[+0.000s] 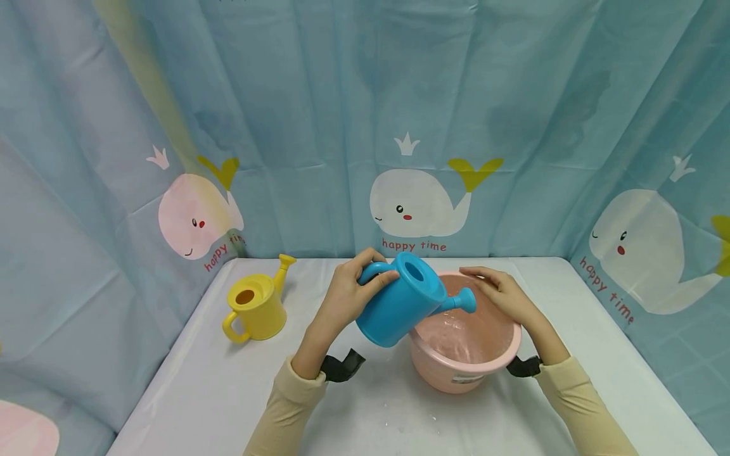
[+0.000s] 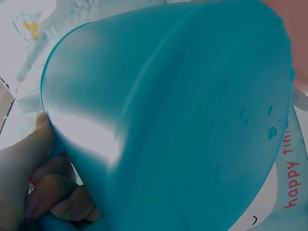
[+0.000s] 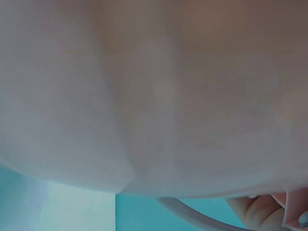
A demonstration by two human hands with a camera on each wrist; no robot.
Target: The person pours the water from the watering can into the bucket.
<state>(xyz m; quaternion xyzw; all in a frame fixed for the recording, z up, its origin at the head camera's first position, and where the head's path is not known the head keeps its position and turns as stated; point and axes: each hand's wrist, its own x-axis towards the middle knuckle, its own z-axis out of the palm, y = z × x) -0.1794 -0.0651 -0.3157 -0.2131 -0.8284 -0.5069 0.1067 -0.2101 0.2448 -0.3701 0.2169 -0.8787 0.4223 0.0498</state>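
My left hand [image 1: 356,288] grips the handle of a blue watering can [image 1: 393,310]. The can is tilted to the right, its spout reaching over a pink basin [image 1: 456,370]. Water droplets cling to the can's base [image 2: 240,120] in the left wrist view. Clear water seems to lie in the basin, which stands on the table. My right hand [image 1: 504,294] holds the basin's right back rim. In the right wrist view the basin's blurred wall [image 3: 144,96] fills most of the picture, and only part of the fingers [image 3: 262,211] shows.
A yellow watering can [image 1: 259,313] stands upright on the white table [image 1: 205,392] at the left, spout pointing back. A blue curtain [image 1: 319,126] with whale prints hangs around the back and sides. Small drops lie on the table in front of the basin.
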